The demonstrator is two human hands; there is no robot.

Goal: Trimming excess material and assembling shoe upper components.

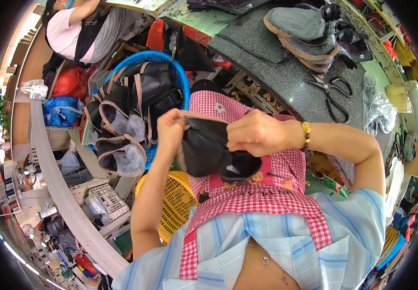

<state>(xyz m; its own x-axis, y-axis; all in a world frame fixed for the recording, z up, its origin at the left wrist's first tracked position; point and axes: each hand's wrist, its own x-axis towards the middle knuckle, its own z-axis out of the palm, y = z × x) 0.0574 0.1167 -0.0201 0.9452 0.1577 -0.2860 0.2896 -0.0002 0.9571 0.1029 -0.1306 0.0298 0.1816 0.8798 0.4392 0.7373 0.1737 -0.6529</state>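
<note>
My left hand (171,129) is closed on the tan-trimmed top edge of a black leather boot upper (201,153). My right hand (255,130) pinches the same piece farther right, fingertips curled against the leather. The upper hangs between both hands over my red checked apron (286,166), its lower part drooping. Left of it, several black uppers with grey fleecy lining (129,121) are heaped in a blue basket (185,89). Whether a small tool sits in my right fingers is hidden.
On the grey worktop (262,53) lie black-handled scissors (332,96) and stacked grey-lined pieces (300,29). Clear plastic wrap (378,108) is beside them. A yellow basket (170,200) stands by my left arm. Another person (76,34) sits at the far left.
</note>
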